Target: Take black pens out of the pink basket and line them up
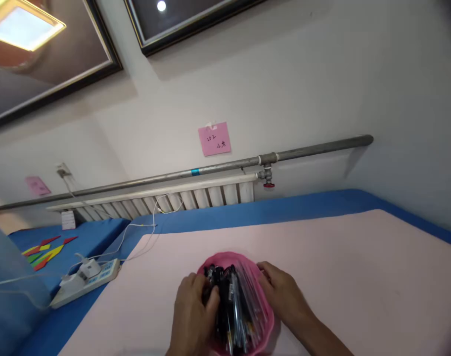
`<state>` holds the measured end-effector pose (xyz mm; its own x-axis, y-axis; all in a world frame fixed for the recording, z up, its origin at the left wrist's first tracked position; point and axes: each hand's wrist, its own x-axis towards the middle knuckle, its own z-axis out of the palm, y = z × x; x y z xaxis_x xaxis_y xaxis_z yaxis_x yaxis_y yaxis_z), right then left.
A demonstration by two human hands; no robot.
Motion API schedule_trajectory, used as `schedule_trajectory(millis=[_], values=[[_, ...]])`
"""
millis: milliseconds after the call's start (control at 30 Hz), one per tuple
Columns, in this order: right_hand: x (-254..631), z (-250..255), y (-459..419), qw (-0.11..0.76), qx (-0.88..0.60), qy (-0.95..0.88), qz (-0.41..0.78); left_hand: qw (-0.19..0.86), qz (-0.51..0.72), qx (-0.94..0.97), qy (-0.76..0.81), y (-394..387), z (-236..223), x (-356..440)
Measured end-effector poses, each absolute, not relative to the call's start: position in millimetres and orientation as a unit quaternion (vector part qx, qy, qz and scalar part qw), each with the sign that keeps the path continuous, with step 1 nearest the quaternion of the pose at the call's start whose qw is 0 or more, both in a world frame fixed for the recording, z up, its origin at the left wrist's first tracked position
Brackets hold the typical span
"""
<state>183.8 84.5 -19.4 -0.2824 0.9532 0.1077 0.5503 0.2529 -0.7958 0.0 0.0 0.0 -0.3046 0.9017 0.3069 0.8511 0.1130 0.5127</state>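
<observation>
Pink basket (269, 321) with slender items (235, 306) stands on a pale pink sheet (340, 277). At its sides, the left hand (194, 306) and right hand (281, 291) bend their fingers; whether they pinch, I cannot tell. Behind it, a white radiator (231, 194) lines the wall (307, 89).

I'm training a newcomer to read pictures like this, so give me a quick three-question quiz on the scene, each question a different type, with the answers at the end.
1. Multiple choice: where is the right hand?
A) On the radiator
B) At the right side of the pink basket
C) Flat against the wall
2. True or false: the power strip lies to the left of the pink basket.
3. Short answer: what does the pink basket hold, by shape and colour?

Key:
1. B
2. True
3. Slim, stick-like items, some black and some clear; they look like pens.
</observation>
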Motion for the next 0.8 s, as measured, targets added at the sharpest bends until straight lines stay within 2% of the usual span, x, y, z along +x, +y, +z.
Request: schedule_trajectory(millis=[67,200,533,667,800], values=[[182.9,-20.3,84.7,0.311,-0.517,-0.730,0.320,0.025,0.260,0.599,0.757,-0.6,0.1,6.7],[182.3,-21.4,85.2,0.312,-0.524,-0.733,0.302,-0.020,0.240,0.597,0.766,-1.0,-2.3,10.9],[181.6,-25.4,84.5,0.302,-0.530,-0.749,0.259,-0.004,0.169,0.603,0.780,-0.7,-7.8,17.0],[182.5,-21.2,83.3,0.307,-0.532,-0.754,0.233,0.026,0.206,0.592,0.779,-0.1,-6.8,17.7],[177.1,-5.5,72.0,0.344,-0.491,-0.786,0.152,0.082,0.334,0.551,0.761,0.4,-6.5,15.0]])
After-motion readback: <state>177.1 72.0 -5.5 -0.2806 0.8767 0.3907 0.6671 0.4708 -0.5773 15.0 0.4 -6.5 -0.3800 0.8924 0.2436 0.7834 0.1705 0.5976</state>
